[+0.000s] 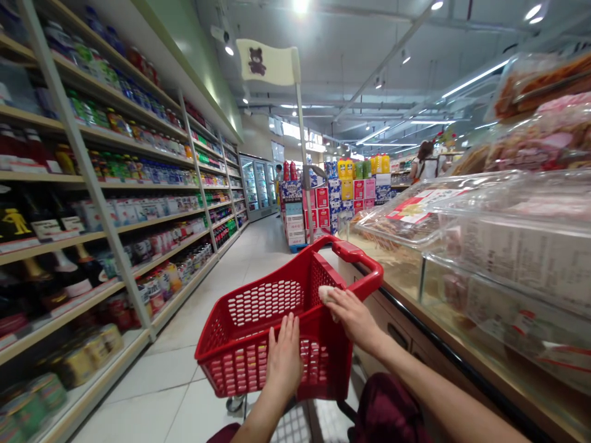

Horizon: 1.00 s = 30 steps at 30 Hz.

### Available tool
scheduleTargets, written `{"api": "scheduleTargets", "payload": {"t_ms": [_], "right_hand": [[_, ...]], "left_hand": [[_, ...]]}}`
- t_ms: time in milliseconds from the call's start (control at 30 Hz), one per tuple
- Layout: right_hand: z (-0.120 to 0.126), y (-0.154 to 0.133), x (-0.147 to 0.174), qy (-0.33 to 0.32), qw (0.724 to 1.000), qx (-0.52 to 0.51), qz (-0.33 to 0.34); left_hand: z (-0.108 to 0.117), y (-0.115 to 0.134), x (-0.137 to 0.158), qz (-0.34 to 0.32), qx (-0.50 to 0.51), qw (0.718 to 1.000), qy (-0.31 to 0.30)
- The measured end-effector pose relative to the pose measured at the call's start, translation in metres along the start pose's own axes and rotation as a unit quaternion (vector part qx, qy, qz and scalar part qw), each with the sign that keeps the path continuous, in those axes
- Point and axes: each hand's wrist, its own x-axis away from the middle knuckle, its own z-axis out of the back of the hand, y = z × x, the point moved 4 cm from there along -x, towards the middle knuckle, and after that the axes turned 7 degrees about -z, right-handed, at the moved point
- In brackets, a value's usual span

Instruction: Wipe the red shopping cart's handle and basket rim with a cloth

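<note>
In the head view a red plastic shopping cart basket [258, 295] with perforated sides stands in front of me, its thick handle [357, 261] pointing to the upper right. My left hand [284, 357] rests on the near side of the basket at the rim, fingers stretched out. My right hand [348, 311] is at the rim near the handle, with its fingers over a small white wiping cloth [325, 294] pressed on the red plastic. A pole with a cream bear flag [270, 61] rises behind the handle.
Drink shelves [157, 184] line the left. Beside me on the right is a display counter [429, 264] with clear packaged food [498, 203]. Ahead stand stacked drink cartons [318, 209] and glass-door fridges [258, 181]. A person [427, 163] stands at the far right.
</note>
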Motion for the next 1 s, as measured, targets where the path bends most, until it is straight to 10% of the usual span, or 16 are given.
{"api": "scheduleTargets", "payload": {"t_ms": [167,367,567,733,1000], "right_hand": [[0.013,0.035,-0.005,0.050,0.982,0.070,-0.169],[-0.008,-0.014,0.000,0.005,1.000,0.004,-0.023],[0.002,0.012,-0.006,0.051,0.983,0.067,-0.165],[-0.016,-0.027,-0.001,0.015,1.000,0.000,-0.025],[-0.021,-0.027,-0.003,0.028,0.995,0.025,-0.087]], "left_hand": [[0.003,0.004,0.000,0.007,0.009,1.000,0.009],[0.002,0.002,0.001,0.009,0.009,1.000,0.002],[-0.002,-0.001,0.005,0.026,0.017,0.999,0.024],[-0.001,-0.009,0.006,0.015,0.020,1.000,0.008],[-0.008,-0.024,0.015,0.050,-0.011,0.998,0.029]]}}
